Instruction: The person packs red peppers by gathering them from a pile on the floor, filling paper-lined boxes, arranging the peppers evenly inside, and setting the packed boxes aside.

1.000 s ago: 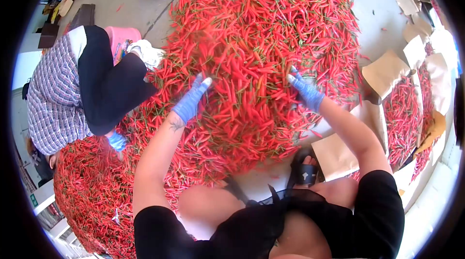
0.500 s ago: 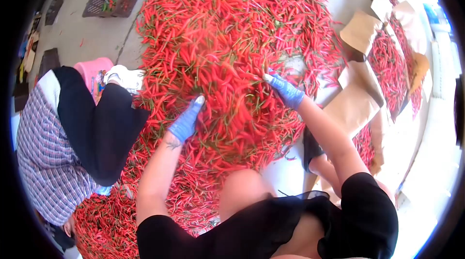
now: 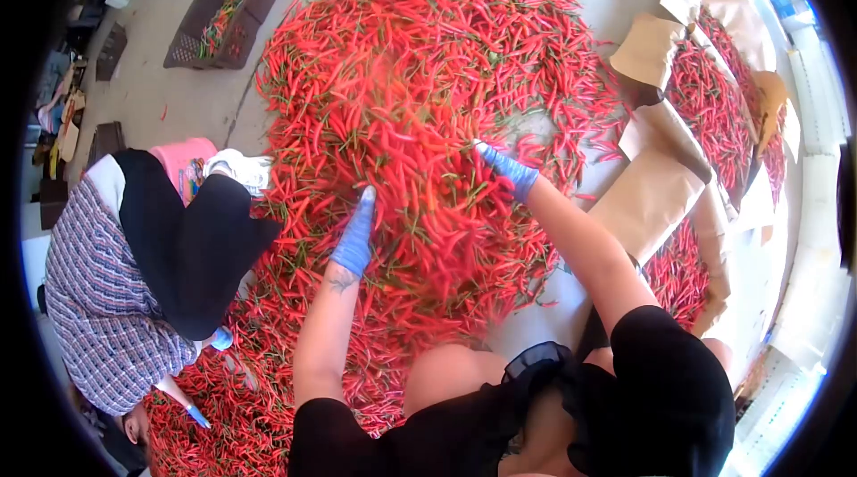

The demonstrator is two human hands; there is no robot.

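A large heap of red chillies [image 3: 464,40] with green stems covers the floor in front of me. My left hand [image 3: 355,234], in a blue glove, is at the heap's near left part, its thumb up and its other fingers hidden among the chillies. My right hand [image 3: 507,169], also gloved in blue, reaches in from the right, thumb pointing forward and the remaining fingers buried. Between the two hands lies a loose mass of chillies, blurred by motion. What each hand grips, if anything, cannot be made out.
At the left a person [image 3: 116,298] in a checked top bends over the chillies with blue gloves. Beyond are a pink bucket [image 3: 183,160] and a dark crate [image 3: 259,13] with chillies. Brown paper bags [image 3: 650,196] stand at the right, some holding chillies.
Both hands have shifted over the heap and moved closer together, with chillies stirred between them. The view has swung. Both of the other person's gloved hands now show.
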